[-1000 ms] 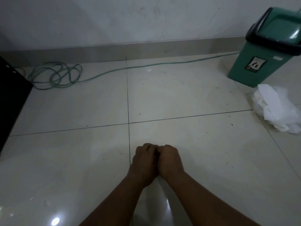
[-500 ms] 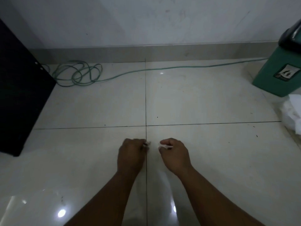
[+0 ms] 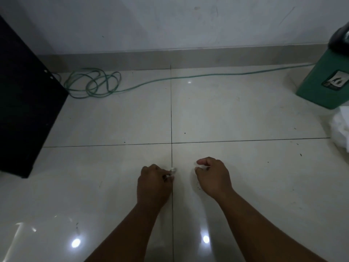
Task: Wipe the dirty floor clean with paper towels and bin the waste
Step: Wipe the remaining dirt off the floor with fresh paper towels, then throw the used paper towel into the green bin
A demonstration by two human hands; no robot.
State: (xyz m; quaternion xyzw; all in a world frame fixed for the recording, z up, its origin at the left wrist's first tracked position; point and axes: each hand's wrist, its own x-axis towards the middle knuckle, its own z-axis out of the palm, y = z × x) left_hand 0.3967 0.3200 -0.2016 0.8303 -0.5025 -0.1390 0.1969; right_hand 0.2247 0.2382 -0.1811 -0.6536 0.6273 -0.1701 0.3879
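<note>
The left hand (image 3: 154,183) is clenched on a small white paper scrap (image 3: 172,171) at the tile seam. The right hand (image 3: 213,177) curls loosely just beside, grasping nothing visible; bin (image 3: 321,86) and towels (image 3: 341,127) sit far right

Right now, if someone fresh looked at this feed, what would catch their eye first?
Two bare hands low in the middle: the left hand pinches a small white scrap over the tile seam, the right hand curled beside it, apart. Next, the green bin at the right edge with crumpled white paper towels beside it, and a green cable coiled by the far wall.
</note>
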